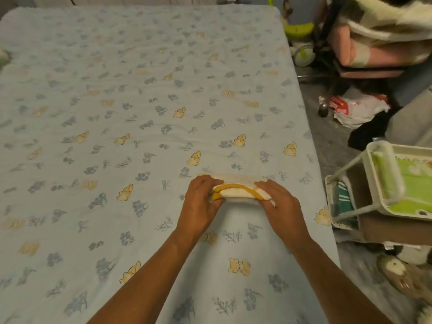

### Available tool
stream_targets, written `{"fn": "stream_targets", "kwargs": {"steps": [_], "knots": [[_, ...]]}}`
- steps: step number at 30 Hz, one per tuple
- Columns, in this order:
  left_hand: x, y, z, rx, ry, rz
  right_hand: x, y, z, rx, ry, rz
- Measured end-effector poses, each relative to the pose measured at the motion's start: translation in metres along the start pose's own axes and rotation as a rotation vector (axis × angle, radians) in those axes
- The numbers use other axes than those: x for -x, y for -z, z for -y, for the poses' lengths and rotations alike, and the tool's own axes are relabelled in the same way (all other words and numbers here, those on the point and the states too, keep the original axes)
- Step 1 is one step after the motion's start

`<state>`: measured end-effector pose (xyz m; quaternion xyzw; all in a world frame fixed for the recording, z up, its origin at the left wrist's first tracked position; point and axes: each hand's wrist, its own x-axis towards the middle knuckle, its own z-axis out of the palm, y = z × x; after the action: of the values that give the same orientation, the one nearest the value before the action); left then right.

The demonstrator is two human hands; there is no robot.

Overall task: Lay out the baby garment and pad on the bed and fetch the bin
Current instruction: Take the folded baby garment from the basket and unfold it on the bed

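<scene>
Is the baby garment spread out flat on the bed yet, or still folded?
Still folded. The garment is a compact bundle with stacked yellow-trimmed layers, held at its ends by the left hand and right hand on the bed.

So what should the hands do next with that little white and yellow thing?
Probably open it out flat. Both hands, left and right, grip the ends of the garment, which is still folded in a small bundle on the bed, so it is not yet laid out.
</scene>
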<state>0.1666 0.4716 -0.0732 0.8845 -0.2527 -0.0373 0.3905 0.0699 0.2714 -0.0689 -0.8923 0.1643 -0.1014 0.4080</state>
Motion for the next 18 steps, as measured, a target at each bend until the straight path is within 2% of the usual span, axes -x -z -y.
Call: {"fn": "stream_targets", "kwargs": {"steps": [7, 11, 16, 18], "knots": [[-0.034, -0.067, 0.032, 0.009, -0.038, -0.002, -0.031, -0.022, -0.079, 0.13, 0.069, -0.051], [-0.011, -0.096, 0.05, 0.014, 0.061, 0.118, -0.019, -0.042, -0.113, 0.088, 0.021, 0.101], [-0.026, -0.071, 0.06, 0.052, 0.123, 0.251, -0.031, -0.023, -0.12, 0.038, 0.011, 0.269], [-0.034, -0.061, 0.055, 0.038, 0.131, 0.239, -0.038, -0.013, -0.115, -0.009, -0.034, 0.278]]}}
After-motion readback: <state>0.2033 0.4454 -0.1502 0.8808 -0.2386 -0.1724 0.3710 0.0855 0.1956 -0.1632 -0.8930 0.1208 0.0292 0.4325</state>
